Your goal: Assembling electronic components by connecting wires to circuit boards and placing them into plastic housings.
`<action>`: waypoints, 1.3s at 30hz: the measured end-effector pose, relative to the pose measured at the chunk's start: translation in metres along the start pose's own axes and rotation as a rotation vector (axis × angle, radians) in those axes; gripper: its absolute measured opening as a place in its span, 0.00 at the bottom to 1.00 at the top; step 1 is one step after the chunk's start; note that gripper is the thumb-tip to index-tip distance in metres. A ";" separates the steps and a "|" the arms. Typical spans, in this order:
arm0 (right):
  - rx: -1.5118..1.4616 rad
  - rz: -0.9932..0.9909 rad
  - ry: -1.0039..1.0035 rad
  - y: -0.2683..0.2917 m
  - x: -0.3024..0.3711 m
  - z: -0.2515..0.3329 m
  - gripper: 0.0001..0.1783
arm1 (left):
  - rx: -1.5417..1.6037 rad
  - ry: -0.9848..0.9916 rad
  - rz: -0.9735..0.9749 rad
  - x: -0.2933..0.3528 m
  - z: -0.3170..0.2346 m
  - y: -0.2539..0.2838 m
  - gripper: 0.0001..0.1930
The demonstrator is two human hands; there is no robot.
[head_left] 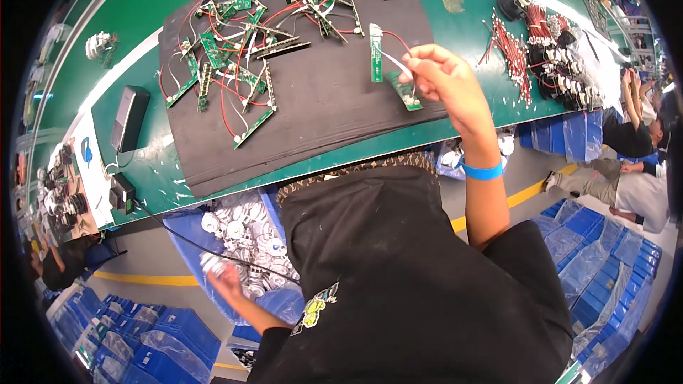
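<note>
Right hand (pixel 449 84) pinched wires (pixel 395 61), left hand (pixel 229 287) seemingly gripped white part (pixel 213 264), the two unjoined, board pile (pixel 211 50) left of right hand looked pending

Bright, even light across my remote view, glare on plastic film (pixel 561 231) over blue bins (pixel 580 302), left hand (pixel 228 284) smeared by blur, right hand (pixel 440 77) crisper, lines bowing near the rim, black filling all 4 corners
</note>
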State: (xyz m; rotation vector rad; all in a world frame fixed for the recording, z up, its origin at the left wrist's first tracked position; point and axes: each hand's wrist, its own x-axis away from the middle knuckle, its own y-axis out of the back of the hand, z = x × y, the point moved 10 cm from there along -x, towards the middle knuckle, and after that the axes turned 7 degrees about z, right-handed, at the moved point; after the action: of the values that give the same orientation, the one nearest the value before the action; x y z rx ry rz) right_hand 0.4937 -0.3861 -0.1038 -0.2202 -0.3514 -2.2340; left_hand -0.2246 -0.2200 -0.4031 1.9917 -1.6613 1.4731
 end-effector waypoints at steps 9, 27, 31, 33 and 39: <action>-0.784 0.295 -0.041 -0.020 0.021 -0.006 0.15 | -0.486 -0.522 0.766 0.158 -0.026 -0.360 0.43; -0.455 -0.256 0.452 0.041 0.121 0.064 0.09 | -1.724 -1.230 0.863 0.207 0.205 -0.607 0.37; -0.437 0.257 0.092 -0.003 0.099 0.060 0.09 | -1.538 -0.650 1.018 0.212 0.182 -0.582 0.31; -0.591 0.498 0.000 -0.034 0.088 0.058 0.10 | -0.947 -0.154 1.225 0.234 0.191 -0.577 0.26; -0.936 0.645 0.012 -0.074 0.065 0.040 0.12 | -0.675 0.222 1.312 0.243 0.208 -0.566 0.31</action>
State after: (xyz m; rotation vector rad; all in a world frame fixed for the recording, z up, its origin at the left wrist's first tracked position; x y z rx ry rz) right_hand 0.3968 -0.3752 -0.0611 -0.6954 0.7129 -1.5969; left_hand 0.3309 -0.3065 -0.0773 0.2578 -2.9324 0.9448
